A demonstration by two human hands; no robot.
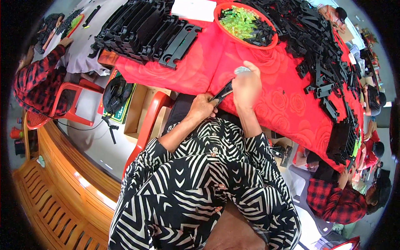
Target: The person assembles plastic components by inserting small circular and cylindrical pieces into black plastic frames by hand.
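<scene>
My left hand (202,107) is closed round the lower end of a narrow black plastic part (223,92), which slants up to the right over the near table edge. My right hand (246,89) is closed beside the part's upper end, its thumb side up and its surface blurred. From its top pokes a small pale, shiny rounded thing (241,70), whose kind I cannot make out. Whether the right fingers also touch the black part is hidden.
The red tablecloth (271,102) bears stacked black plastic trays (139,33), an orange-rimmed basket (266,47) of yellow-green and black pieces, a white sheet (193,9) and a large heap of black parts (318,62). A red chair (146,121) stands at my left; people sit on both sides.
</scene>
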